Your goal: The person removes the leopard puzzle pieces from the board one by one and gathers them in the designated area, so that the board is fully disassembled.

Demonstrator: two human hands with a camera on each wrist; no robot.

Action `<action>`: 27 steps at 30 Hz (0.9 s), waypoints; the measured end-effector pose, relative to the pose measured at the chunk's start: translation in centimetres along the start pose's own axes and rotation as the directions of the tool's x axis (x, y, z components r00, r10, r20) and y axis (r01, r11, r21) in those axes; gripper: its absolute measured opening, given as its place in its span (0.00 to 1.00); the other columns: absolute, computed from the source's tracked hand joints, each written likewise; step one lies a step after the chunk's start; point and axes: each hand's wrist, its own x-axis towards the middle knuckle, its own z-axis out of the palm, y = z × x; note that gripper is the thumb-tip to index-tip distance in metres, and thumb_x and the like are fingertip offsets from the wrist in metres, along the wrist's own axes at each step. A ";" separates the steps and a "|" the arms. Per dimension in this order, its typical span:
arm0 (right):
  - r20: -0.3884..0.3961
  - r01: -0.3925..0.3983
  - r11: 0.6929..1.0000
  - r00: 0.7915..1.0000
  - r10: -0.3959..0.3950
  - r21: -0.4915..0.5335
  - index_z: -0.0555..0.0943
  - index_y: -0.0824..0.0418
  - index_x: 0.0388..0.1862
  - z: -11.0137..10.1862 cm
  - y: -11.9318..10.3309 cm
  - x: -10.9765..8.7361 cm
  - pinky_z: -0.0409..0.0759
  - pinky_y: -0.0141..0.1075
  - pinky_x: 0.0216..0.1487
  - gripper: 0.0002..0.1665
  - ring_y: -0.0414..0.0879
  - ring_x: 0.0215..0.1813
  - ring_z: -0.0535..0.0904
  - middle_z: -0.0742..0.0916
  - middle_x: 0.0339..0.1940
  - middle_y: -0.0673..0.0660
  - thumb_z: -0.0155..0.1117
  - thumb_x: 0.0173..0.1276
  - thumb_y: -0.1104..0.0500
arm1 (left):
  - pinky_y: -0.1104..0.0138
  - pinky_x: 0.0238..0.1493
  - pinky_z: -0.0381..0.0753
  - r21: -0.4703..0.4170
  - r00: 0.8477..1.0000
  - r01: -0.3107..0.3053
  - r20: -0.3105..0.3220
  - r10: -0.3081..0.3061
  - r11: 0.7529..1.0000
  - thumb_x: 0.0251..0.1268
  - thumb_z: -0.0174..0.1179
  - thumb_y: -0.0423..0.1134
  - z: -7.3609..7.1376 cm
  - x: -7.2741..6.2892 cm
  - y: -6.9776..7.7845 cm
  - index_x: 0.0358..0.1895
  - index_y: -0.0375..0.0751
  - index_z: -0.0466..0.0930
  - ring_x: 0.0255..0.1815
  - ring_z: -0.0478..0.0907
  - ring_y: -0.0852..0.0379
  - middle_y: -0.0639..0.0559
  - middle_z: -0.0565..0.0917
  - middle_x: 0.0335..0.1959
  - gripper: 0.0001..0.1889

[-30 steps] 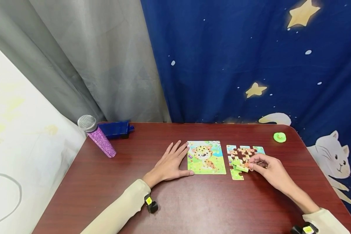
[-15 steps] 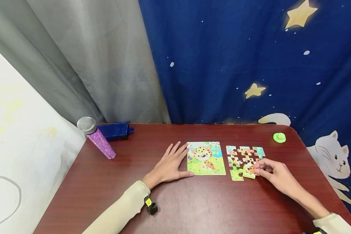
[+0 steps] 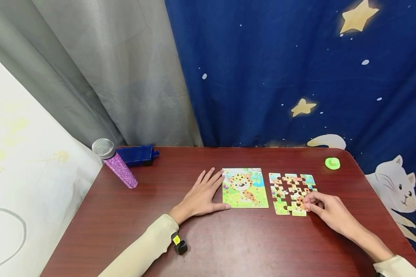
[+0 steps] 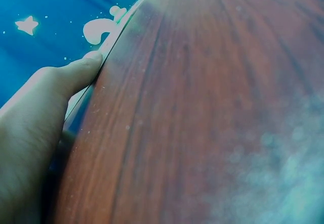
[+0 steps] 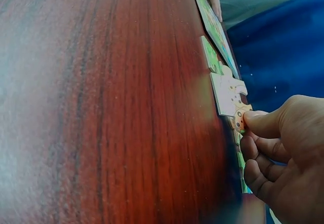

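Note:
My left hand point(image 3: 202, 196) lies with spread, straight fingers on the table, its fingertips and thumb at the left edge of a square leopard picture card point(image 3: 261, 200). To the right of that card, several jigsaw pieces point(image 3: 280, 207) lie in rough rows with gaps between them. My right hand point(image 3: 327, 211) pinches a green and orange-spotted puzzle piece point(image 3: 299, 210) at the bottom row, beside the lower-left piece. In the right wrist view, thumb and index finger grip the tab of this puzzle piece point(image 5: 225, 95), which sits slightly tilted. Fingers hide some pieces at the right.
A purple glitter microphone point(image 3: 121, 169) and a dark blue object point(image 3: 136, 155) are at the table's back left. Near the back right corner sits a small bright green object point(image 3: 332, 163). Grey and blue curtains point(image 3: 263, 77) hang behind the table's back edge.
My right hand has moved right and slightly toward me with the puzzle piece, which came down from over the other pieces to the bottom row. The left hand has stayed in place.

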 end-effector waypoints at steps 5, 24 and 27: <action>0.009 -0.004 1.000 1.000 0.004 -0.031 0.90 0.55 0.42 0.0 0.0 -0.1 0.72 0.27 0.28 0.11 0.32 0.26 0.72 0.88 0.34 0.42 0.77 0.70 0.71 | 0.44 0.90 0.36 0.000 1.000 0.005 0.007 -0.005 1.000 0.69 0.58 0.80 0.1 0.0 0.0 0.90 0.41 0.57 0.93 0.40 0.42 0.49 0.54 0.92 0.59; -0.024 0.052 0.992 0.998 -0.055 -0.114 0.92 0.57 0.42 0.2 0.8 -0.2 0.70 0.26 0.31 0.12 0.30 0.30 0.70 0.90 0.38 0.47 0.79 0.66 0.72 | 0.43 0.90 0.39 0.034 1.000 0.001 0.001 -0.001 0.999 0.69 0.58 0.81 0.1 0.1 -0.1 0.90 0.41 0.58 0.93 0.43 0.41 0.49 0.54 0.92 0.59; -0.025 0.053 0.991 0.998 -0.056 -0.120 0.92 0.57 0.42 0.2 0.8 -0.2 0.70 0.26 0.31 0.12 0.30 0.30 0.70 0.90 0.38 0.47 0.79 0.66 0.72 | 0.43 0.90 0.38 0.028 1.000 0.004 0.002 -0.004 1.000 0.69 0.58 0.81 0.1 0.1 -0.1 0.90 0.42 0.57 0.93 0.42 0.41 0.49 0.54 0.92 0.59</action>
